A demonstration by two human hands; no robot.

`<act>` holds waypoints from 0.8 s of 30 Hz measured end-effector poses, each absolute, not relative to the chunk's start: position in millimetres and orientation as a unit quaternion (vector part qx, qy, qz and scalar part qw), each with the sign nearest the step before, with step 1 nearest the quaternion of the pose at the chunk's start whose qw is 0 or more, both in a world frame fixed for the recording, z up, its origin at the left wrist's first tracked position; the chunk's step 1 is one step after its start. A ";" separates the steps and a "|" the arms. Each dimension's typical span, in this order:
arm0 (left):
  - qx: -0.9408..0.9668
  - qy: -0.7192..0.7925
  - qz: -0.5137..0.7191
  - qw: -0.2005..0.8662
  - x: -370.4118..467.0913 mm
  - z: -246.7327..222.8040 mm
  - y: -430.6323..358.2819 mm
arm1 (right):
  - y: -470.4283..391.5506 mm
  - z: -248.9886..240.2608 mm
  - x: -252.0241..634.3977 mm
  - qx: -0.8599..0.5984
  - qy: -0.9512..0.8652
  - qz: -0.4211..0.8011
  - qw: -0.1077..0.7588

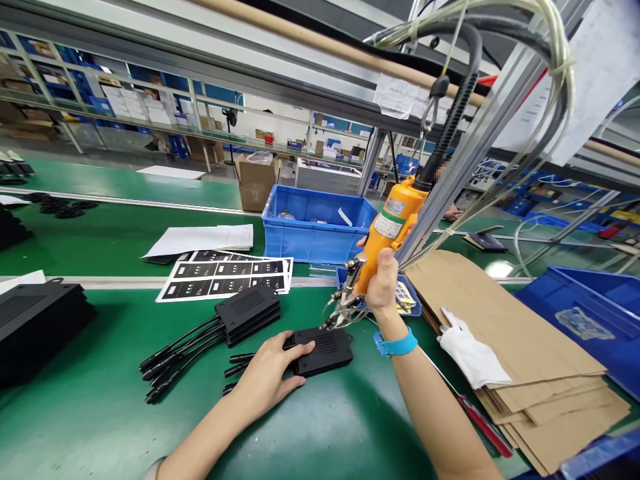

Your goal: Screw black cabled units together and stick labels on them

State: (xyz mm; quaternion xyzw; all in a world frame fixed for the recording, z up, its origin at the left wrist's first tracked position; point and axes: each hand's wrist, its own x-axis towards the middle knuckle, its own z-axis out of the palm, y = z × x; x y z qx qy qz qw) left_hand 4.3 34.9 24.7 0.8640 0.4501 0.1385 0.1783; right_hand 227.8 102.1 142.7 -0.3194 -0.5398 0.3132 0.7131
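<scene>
Clearly, the stacked black boxes (43,320) at the left edge of the frame sit away from your hands, probably to leave working room. Just left of centre, the ribbed black plastic cases with cables (250,310) lie piled, their leads all pointing toward the lower left, which likely stops them tangling. Behind them, white-bordered sheets of black labels (225,275) lie flat on the green counter (310,433).

At lower centre, your left hand (267,370) has its grip spread, fingers over the left part of a flat black rectangular case (325,350), seemingly to steady it. That case lies flat, cables to the left, its ribbed face up. Above it, your right hand (384,277) closes its grip around an orange cylindrical power tool (393,223), tilted so its lower end leans toward the case; whether they touch, you cannot tell. The cord above presumably bears some weight. Rightward, a white glove (473,353) rests on brown cardboard sheets (500,320).
</scene>
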 end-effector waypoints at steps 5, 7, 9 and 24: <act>0.866 0.450 0.136 0.171 4.4 25.4 36.4 | 97.6 136.9 227.1 -0.312 -0.529 0.309 0.726; 0.867 0.448 0.137 0.168 4.6 25.1 37.0 | 92.7 141.9 225.1 -0.316 -0.530 0.296 0.729; 0.870 0.444 0.139 0.162 6.3 24.6 37.2 | 86.5 155.2 222.0 -0.320 -0.532 0.277 0.734; 0.900 0.390 0.160 0.109 13.2 26.7 35.3 | 94.1 177.1 163.8 -0.293 -0.538 0.339 0.714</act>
